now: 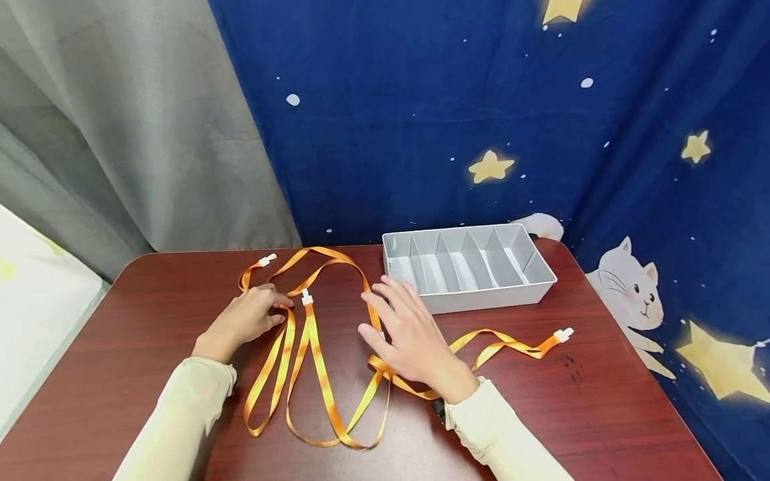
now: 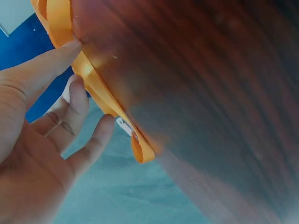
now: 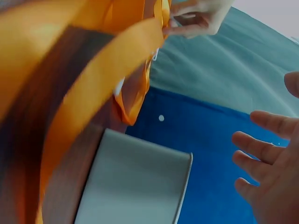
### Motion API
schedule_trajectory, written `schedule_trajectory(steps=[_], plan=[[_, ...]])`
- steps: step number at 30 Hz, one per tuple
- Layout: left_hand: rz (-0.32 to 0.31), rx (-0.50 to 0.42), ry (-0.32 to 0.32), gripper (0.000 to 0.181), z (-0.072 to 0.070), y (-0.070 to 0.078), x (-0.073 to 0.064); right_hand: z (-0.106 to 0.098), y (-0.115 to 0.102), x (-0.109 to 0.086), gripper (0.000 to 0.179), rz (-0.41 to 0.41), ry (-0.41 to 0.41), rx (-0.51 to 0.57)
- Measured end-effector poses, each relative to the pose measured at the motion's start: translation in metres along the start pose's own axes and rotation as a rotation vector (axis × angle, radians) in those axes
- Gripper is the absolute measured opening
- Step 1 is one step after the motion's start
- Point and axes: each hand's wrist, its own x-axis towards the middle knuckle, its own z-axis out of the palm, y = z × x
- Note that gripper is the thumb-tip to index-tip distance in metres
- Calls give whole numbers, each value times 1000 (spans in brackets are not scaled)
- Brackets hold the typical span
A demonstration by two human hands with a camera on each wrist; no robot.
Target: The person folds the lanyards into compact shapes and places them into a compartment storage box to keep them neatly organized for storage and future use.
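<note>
Several orange lanyards with white clips lie loosely looped on the table. My left hand pinches the strap of the leftmost lanyard between thumb and fingers, also visible in the left wrist view, where the orange strap runs past the fingertips. Beside it lies the middle lanyard, its white clip pointing away from me. My right hand hovers with spread fingers over the crossing straps and holds nothing. It partly hides them. The right lanyard stretches from under that hand to a white clip.
A grey divided box with several compartments stands at the back right of the brown table, just beyond my right hand. Behind the table hang a grey curtain and a blue star-patterned curtain.
</note>
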Motion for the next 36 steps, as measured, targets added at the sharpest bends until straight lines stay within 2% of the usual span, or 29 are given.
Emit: schedule_trajectory(steps=[10,17,27,31,36], plan=[[31,-6,39,20,3,0,-1,15,-15,6,42,3,-11,30],[81,18,47,19,1,0,-1,16,-18,8,40,7,-1,21],[108,6,82,13,4,-3,-1,18,-18,10,39,0,-1,34],[117,3,95,11,0,-2,0,21,-19,11,36,-10,5,52],[115,10,104,11,-10,1,2,23,-21,11,34,37,-24,70]])
